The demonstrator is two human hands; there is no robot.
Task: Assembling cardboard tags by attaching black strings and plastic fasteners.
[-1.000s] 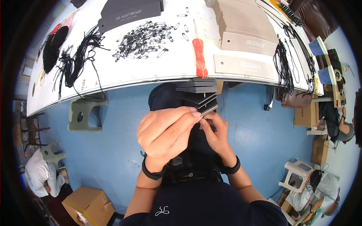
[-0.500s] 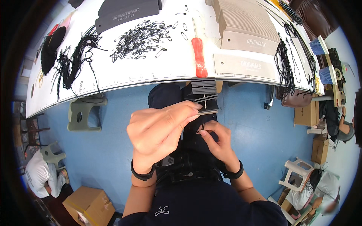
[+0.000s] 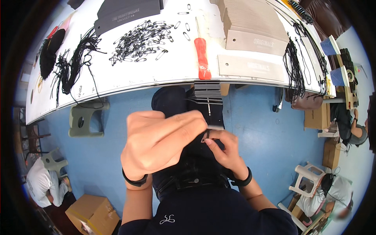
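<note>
My left hand (image 3: 158, 139) is closed, its fingertips pinching a dark hang tag (image 3: 216, 127) seen nearly edge-on. Just below the tag, my right hand (image 3: 225, 148) has thumb and fingers pressed together on a looped black cord (image 3: 207, 135). Thumb and hand hide part of the cord. Beyond both hands, several dark tags (image 3: 207, 89) sit in a row on a thin metal rod (image 3: 209, 109) that points toward me from the table edge. The held tag is apart from the rod's tip.
On the white table (image 3: 156, 73) lie a heap of black safety pins (image 3: 141, 41), a red-handled tool (image 3: 202, 58), beige tags (image 3: 252, 29), dark tags (image 3: 127, 13) and black cord bundles (image 3: 76, 62). A green stool (image 3: 87, 121) stands below left; people sit at both sides.
My left hand has drawn toward me with a dark tag, which has come off the rod's end. My right hand stays nearly in place with the cord.
</note>
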